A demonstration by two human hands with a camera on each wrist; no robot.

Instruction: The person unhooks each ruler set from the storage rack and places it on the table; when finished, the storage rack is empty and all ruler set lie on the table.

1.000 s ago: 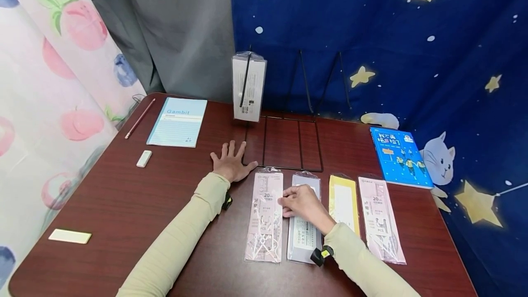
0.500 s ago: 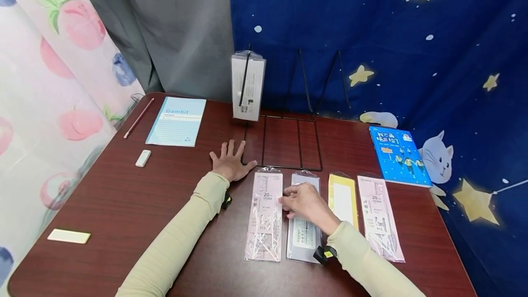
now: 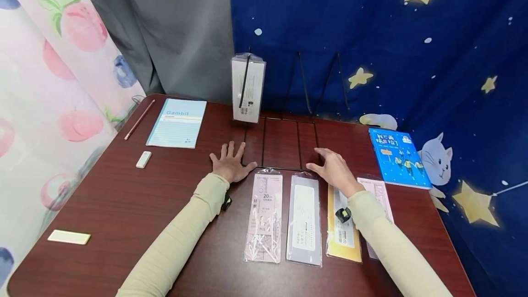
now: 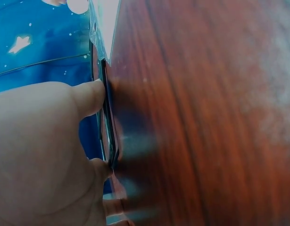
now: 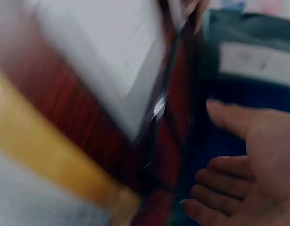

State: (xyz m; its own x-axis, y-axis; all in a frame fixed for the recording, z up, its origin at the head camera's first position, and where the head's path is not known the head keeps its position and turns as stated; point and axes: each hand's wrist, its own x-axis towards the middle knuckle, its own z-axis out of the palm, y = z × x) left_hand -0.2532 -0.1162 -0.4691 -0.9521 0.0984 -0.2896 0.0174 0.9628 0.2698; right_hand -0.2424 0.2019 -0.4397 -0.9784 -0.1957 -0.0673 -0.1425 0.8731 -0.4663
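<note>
On the table point(image 3: 111, 196), left to right in a row: pink packet point(image 3: 263, 214), grey packet point(image 3: 304, 219), yellow packet point(image 3: 339, 237) and, partly hidden, second pink packet point(image 3: 382, 196). Just beyond, both hands bare of any load and well apart — left hand point(image 3: 231, 165) spread flat beside black rack point(image 3: 284, 168), right hand point(image 3: 336, 171) loosely bent near its opposite corner. Farther back — white packet point(image 3: 253, 88) hung at the rack's left.
</note>
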